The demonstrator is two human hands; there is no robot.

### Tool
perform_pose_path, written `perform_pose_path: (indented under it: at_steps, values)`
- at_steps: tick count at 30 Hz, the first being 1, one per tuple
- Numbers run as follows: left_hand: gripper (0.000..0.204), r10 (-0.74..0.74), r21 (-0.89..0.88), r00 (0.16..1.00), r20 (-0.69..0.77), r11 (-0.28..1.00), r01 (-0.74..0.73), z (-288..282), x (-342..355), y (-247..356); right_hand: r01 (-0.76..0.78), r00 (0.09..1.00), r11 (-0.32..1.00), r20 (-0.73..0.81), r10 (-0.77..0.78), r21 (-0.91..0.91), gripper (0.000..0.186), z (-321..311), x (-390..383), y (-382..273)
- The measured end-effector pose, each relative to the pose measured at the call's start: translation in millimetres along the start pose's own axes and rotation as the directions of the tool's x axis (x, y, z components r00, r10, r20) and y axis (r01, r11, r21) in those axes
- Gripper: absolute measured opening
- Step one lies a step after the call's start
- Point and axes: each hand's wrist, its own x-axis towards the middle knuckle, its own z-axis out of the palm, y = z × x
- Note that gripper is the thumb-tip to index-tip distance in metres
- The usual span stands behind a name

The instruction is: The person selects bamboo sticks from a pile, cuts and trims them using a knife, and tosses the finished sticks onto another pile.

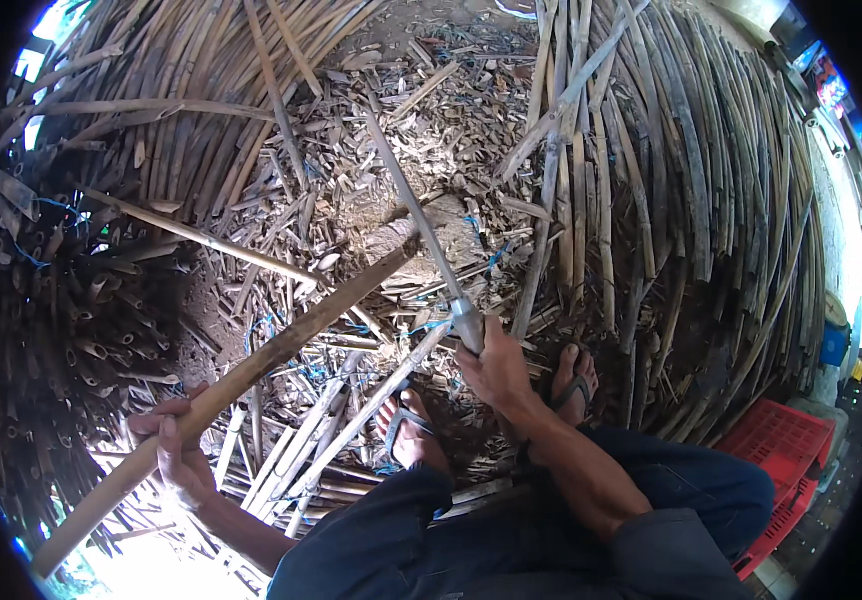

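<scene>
My left hand [179, 455], forearm angled forward, is wrapped round the pole [271, 358], which slants up to the right; its far end lies just beside the knife [416, 212], contact unconfirmed. My right hand [496, 370] is clenched on the knife's handle, forearm reaching inward.

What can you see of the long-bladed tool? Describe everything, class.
The long-bladed tool has a narrow, grey, metallic-looking blade and a grey handle, partly hidden by the right grip closed around it. The blade points forward and slightly left, over scattered chips. It passes beside the far end of the pole; whether they touch is unclear.
</scene>
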Motion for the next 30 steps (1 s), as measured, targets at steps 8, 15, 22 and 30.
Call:
perform_pose_path:
  at_steps: [8,15,22,30]
  values:
    - [0.025,-0.003,0.008,0.996,-0.093,1.000,0.004,11.3,-6.9,1.0,0.433,0.887,0.832,-0.326,-0.326,0.347,0.045,-9.4,11.3,-53.7]
    - [0.019,0.115,0.129,0.987,-0.111,0.987,-0.101,25.8,-6.6,1.9,0.023,0.992,0.978,0.124,0.003,-0.205,0.047,19.1,-27.3,16.2]
    - [0.023,0.311,-0.198,0.807,-0.502,0.867,-0.457,1.7,-1.4,61.5,0.032,0.999,0.990,0.048,-0.026,-0.134,0.049,-1.3,-14.5,4.5]
    - [0.043,0.388,-0.307,0.792,-0.472,0.770,-0.560,13.9,0.7,53.5,-0.079,0.997,0.994,0.015,0.079,0.078,0.045,-39.0,-9.9,-64.4]
